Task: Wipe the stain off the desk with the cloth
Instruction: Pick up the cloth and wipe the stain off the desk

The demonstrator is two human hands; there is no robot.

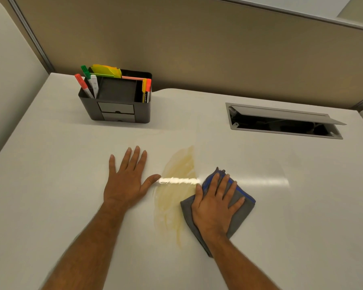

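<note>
Right hand [215, 203] lay flat, fingers spread, pressing the cloth [237, 218] down on the bench [71, 206] rather than gripping it. The cloth was grey with a blue edge, folded, and sat just beside the right margin of the stain [176, 193], touching or barely overlapping it. The stain was a pale yellow streaked smear running from near to far between the two hands, crossed by a bright band of reflected light. Left hand [127, 181] rested open and empty, palm down, on the bare bench just left of the stain, its thumb tip reaching the smear's edge; it appeared to serve as a brace.

The step in hand was judged to be the wiping itself, at the start of a stroke, since most of the smear remained visible. The next move would call for steady downward pressure while the cloth was drawn leftward across the full length of the smear.

A dark organiser [115, 105] holding markers [83, 85] stood at the far edge, well apart. Print on the marker barrels was too small to read.
</note>
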